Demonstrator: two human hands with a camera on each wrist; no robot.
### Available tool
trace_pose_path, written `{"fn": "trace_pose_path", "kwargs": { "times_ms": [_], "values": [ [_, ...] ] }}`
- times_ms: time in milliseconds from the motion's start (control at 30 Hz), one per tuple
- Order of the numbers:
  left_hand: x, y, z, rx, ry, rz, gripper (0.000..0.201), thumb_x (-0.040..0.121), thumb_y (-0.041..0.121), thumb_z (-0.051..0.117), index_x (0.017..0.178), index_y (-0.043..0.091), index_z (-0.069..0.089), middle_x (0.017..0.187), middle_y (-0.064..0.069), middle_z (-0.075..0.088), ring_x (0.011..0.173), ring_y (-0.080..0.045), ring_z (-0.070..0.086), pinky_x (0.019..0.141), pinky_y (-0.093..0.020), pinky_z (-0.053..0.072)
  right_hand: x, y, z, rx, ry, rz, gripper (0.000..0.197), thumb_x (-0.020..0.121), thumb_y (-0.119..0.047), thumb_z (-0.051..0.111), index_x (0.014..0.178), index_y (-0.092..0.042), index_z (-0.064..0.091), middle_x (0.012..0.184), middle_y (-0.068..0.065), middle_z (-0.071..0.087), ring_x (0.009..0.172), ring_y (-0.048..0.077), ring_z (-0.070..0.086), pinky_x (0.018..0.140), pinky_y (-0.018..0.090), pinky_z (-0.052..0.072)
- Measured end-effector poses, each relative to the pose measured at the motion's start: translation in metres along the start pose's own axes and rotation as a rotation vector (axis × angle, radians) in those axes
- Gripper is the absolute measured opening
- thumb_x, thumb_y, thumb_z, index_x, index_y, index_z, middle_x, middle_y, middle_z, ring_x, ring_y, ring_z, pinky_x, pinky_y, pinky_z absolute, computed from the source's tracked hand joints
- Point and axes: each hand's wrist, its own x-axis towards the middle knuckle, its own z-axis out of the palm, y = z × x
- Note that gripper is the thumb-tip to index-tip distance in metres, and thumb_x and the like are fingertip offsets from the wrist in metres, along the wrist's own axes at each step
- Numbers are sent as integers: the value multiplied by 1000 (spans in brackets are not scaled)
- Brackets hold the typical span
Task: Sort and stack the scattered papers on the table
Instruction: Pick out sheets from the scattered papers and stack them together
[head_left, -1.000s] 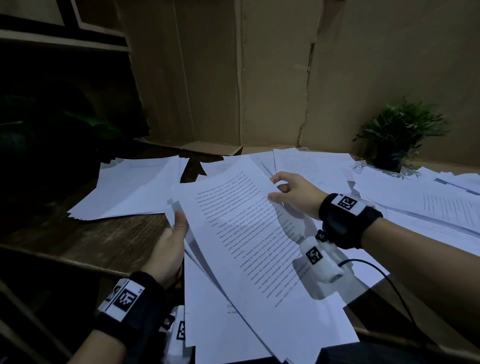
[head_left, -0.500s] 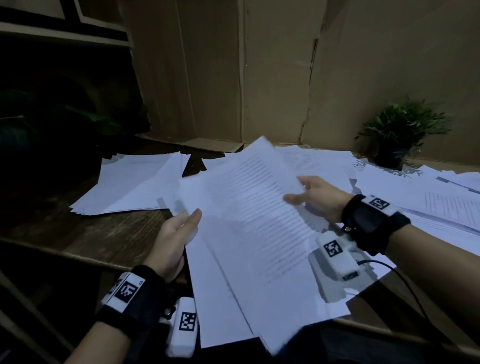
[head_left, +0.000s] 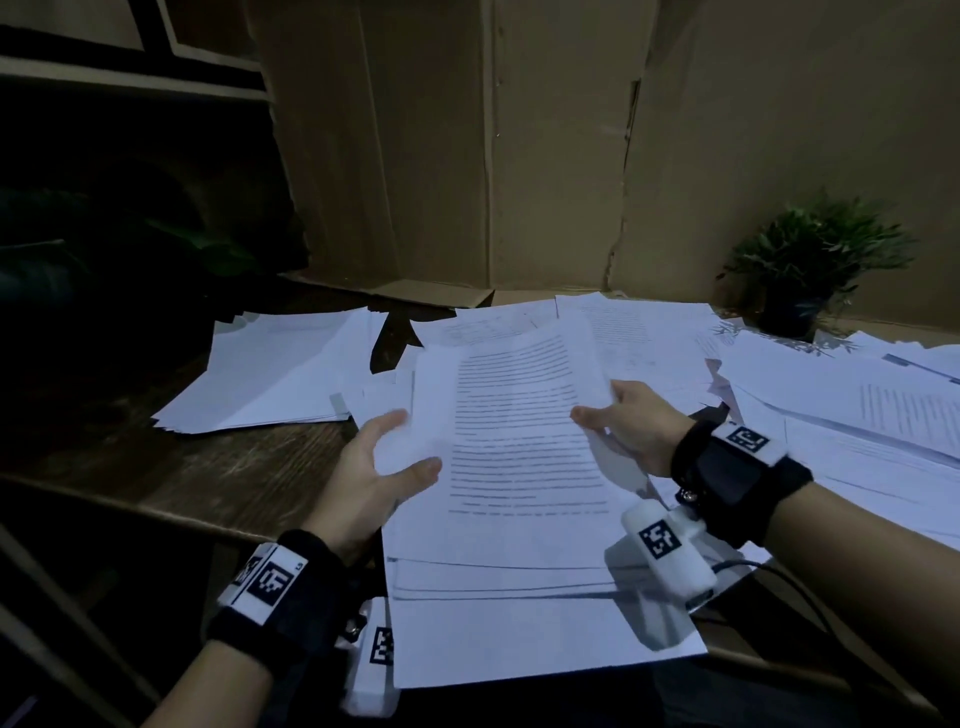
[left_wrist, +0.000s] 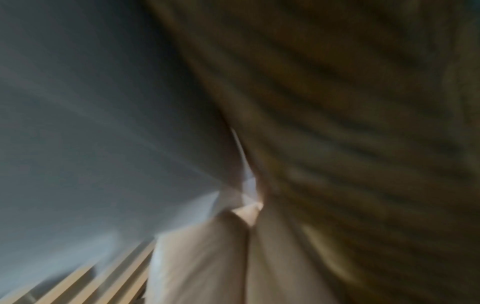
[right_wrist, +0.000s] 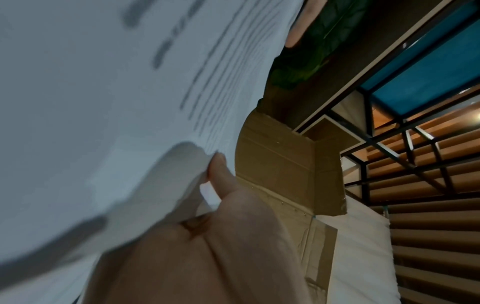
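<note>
A bundle of printed papers (head_left: 519, 441) is held up in front of me, text side facing me, over more white sheets (head_left: 519, 623) lying at the table's near edge. My left hand (head_left: 415, 440) grips the bundle's left edge, thumb on the front. On the right edge my right hand (head_left: 597, 415) pinches it, thumb on top and fingers hidden behind. In the right wrist view the thumb (right_wrist: 218, 170) presses on the curled paper edge (right_wrist: 168, 174). The left wrist view is blurred by motion. A squared stack (head_left: 280, 369) lies at the left.
Loose printed sheets (head_left: 857, 410) cover the right side of the dark wooden table (head_left: 234, 467). A small potted plant (head_left: 810, 260) stands at the back right. Cardboard panels (head_left: 519, 156) wall off the back. The table's near edge runs just under my wrists.
The bundle has swung from a slant to square in front of me and risen off the pile. My left hand moved up from the pile's edge onto the bundle's left edge.
</note>
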Motion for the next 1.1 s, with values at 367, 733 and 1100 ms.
{"fn": "trace_pose_path", "kwargs": {
  "times_ms": [367, 733, 1100],
  "values": [
    [1, 23, -11, -58, -131, 178, 83, 83, -1, 71, 148, 26, 28, 133, 4, 62, 123, -19, 59, 97, -39, 53, -16, -10, -4, 165, -263, -69, 40, 93, -6, 65, 131, -18, 60, 125, 2, 70, 112, 26, 68, 92, 39, 57],
    [20, 83, -7, -103, -223, 146, 69, 86, 4, 62, 148, 15, 34, 128, -4, 65, 113, -21, 66, 91, -35, 56, -19, -51, -20, 557, -167, -366, 45, 95, -6, 54, 140, -5, 53, 133, 13, 65, 117, 33, 65, 94, 47, 56],
    [7, 38, 25, -537, -46, -264, 81, 69, 39, 82, 139, 17, 45, 128, -8, 61, 115, -24, 62, 97, -39, 48, -18, -78, -10, 738, 70, -520, 14, 90, -10, 72, 101, -1, 74, 124, 26, 66, 117, 42, 63, 103, 57, 48]
  ]
}}
